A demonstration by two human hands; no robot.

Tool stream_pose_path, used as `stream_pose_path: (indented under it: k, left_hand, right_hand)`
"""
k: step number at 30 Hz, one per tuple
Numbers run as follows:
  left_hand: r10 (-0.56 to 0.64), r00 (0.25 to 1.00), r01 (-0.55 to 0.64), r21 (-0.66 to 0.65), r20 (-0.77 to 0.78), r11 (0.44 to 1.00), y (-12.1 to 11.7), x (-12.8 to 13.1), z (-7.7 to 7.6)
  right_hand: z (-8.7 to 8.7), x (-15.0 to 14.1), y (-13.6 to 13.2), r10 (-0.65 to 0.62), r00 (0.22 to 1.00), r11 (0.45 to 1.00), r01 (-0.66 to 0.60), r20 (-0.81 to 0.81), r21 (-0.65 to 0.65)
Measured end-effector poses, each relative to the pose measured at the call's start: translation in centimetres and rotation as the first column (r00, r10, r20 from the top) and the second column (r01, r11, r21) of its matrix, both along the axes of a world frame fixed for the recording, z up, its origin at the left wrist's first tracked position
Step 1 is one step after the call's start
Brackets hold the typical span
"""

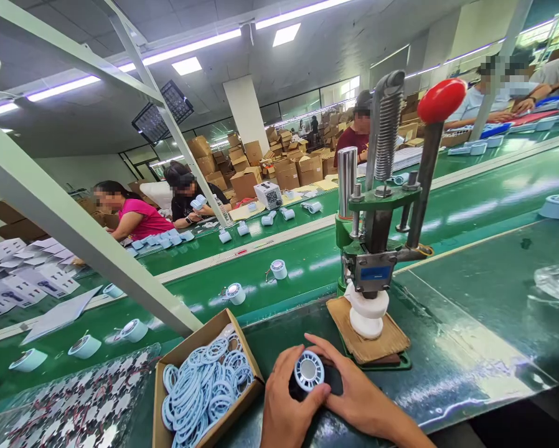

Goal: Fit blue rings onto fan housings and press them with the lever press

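A round light-blue housing (pixel 309 371) with a slotted ring and a silvery disc in its middle sits between my two hands, above the bench's near edge. My left hand (pixel 284 398) is closed around its left side, thumb at the lower rim. From the other side my right hand (pixel 354 395) closes on it, fingers curving behind. Something dark shows beneath the housing; I cannot tell what it is. Just beyond my hands stands a green hand press (pixel 375 249) with a red-knobbed lever, and white round blocks (pixel 367 311) lie under its ram.
Left of my hands, a cardboard box (pixel 256 367) holds many light-blue slotted rings (pixel 200 379). Plastic-covered parts with red wires (pixel 69 404) lie farther left. Housings (pixel 278 269) stand on the green conveyor (pixel 317 261). Co-workers (pixel 134 211) sit across it. A slanted metal post (pixel 97 230) rises at left.
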State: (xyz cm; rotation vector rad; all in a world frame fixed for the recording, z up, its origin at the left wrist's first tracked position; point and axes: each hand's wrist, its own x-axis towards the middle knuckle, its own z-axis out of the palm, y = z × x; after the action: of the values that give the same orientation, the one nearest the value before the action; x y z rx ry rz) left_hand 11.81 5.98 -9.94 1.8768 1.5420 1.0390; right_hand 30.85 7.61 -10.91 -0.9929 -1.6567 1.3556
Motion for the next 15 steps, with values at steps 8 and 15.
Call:
stream_pose_path:
  k: [8, 15]
  left_hand:
    - [-0.206, 0.967, 0.179, -0.178, -0.147, 0.968, 0.1, -0.7, 1.7]
    - [-0.305, 0.944, 0.276, -0.205, -0.124, 0.939, 0.1, -1.1, 1.2]
  right_hand:
    - [0.4, 0.0, -0.1, 0.012, 1.0, 0.999, -0.012, 0.003, 0.031]
    - [0.6, 0.0, -0.1, 0.02, 1.0, 0.999, -0.021, 0.015, 0.047]
